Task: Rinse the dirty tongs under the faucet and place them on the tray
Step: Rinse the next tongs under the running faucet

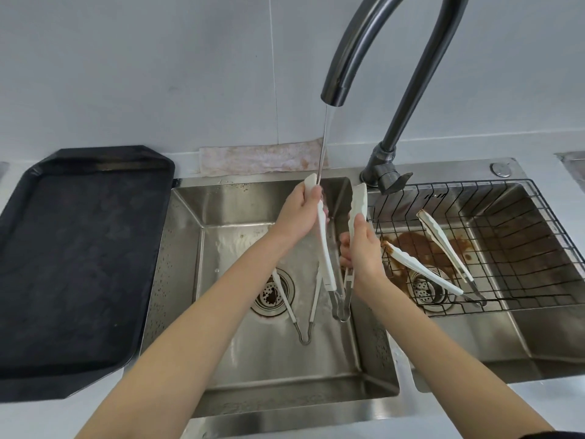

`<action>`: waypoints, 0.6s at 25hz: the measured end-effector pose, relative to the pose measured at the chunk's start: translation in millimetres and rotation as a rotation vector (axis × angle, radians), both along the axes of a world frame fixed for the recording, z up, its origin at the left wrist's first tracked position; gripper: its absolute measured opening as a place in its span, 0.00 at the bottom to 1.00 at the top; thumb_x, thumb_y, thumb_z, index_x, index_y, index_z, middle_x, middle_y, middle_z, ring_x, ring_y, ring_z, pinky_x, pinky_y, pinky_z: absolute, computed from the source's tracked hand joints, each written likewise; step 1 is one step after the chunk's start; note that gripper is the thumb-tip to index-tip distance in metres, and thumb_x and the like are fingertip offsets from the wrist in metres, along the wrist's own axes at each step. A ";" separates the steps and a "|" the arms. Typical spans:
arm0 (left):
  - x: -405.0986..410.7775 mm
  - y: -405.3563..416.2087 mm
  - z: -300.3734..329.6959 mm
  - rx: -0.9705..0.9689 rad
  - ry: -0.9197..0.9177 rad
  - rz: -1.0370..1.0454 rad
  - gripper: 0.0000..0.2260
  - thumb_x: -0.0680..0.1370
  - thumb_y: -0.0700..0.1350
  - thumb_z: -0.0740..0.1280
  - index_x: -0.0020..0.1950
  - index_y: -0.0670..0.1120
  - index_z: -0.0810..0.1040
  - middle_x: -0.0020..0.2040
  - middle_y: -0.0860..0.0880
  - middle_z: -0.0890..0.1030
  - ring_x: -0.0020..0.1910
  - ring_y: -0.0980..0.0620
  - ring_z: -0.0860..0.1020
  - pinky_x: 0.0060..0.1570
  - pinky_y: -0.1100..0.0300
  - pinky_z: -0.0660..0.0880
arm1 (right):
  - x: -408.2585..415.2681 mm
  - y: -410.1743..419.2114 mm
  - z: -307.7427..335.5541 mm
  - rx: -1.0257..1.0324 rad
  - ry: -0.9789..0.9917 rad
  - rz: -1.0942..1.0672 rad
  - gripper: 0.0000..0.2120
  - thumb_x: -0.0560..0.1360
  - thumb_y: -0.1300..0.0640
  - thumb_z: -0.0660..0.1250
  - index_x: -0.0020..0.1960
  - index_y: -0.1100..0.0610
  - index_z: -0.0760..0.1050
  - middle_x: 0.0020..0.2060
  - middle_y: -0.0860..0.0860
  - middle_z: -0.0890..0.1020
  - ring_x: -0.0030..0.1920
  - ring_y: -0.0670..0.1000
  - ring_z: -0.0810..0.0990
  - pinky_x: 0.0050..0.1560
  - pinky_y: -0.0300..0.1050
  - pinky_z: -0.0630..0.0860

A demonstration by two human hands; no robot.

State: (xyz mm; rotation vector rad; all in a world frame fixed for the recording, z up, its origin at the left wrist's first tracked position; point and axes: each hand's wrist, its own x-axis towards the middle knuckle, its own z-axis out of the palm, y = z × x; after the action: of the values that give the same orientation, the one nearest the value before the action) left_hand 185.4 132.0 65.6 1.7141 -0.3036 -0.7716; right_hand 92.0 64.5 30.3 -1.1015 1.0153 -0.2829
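White tongs [326, 248] with a metal hinge hang spread open over the left sink basin [285, 359], tips up. My left hand [300, 213] grips the left arm near its tip, right under the water stream from the dark faucet [335, 90]. My right hand [364, 248] holds the right arm below its tip. A second pair of tongs [311, 299] lies on the basin floor by the drain. A third pair [424, 267], smeared brown, rests in the wire rack [506, 248] in the right basin. The black tray [79, 264] sits on the counter to the left.
A stained cloth [262, 158] lies along the wall behind the sink. Brown sauce is pooled around the right basin's drain [424, 286]. The faucet's base and lever [386, 172] stand between the two basins. The left drain [272, 293] holds dark residue.
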 end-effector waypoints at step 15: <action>-24.9 38.2 -29.1 -0.012 0.304 0.000 0.20 0.79 0.36 0.59 0.70 0.47 0.61 0.51 0.49 0.79 0.44 0.52 0.81 0.38 0.59 0.81 | 8.9 -3.2 9.3 -0.275 -0.157 0.090 0.12 0.80 0.56 0.56 0.63 0.49 0.64 0.33 0.48 0.72 0.31 0.43 0.69 0.36 0.37 0.71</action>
State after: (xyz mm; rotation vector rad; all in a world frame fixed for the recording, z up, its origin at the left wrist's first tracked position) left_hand 160.5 170.2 36.5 1.5576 -0.0987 -1.0134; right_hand 100.9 61.3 39.6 -1.3471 0.8006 -0.4386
